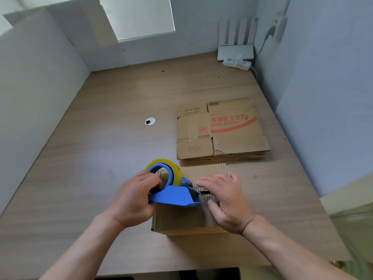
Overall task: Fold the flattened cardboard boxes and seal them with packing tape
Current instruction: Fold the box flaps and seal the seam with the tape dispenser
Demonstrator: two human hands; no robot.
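Left hand (pixel 137 199): fingers (pixel 150 177) were curled tight round the handle of the blue plastic tape dispenser (pixel 175 196). The dispenser carried a roll of yellowish clear packing tape (pixel 171 167) and sat tilted on top of the small brown cardboard box (pixel 181 219), nose pointing right toward the flap seam. Right hand (pixel 228 201): fingers (pixel 210 183) were nearly straight and close together, pressed flat on the box's top flaps just beside the dispenser nose, with the thumb on the near flap. That hand gripped nothing. The box stood folded up at the near middle of the wood-grain surface (pixel 101 138), top flaps down, a dark gap showing at the seam and corrugated edges visible. Couldn't tell whether any tape was on it. A stack of flattened brown cardboard boxes (pixel 220 134) with red print lay just behind the box, to the right, not touching it.
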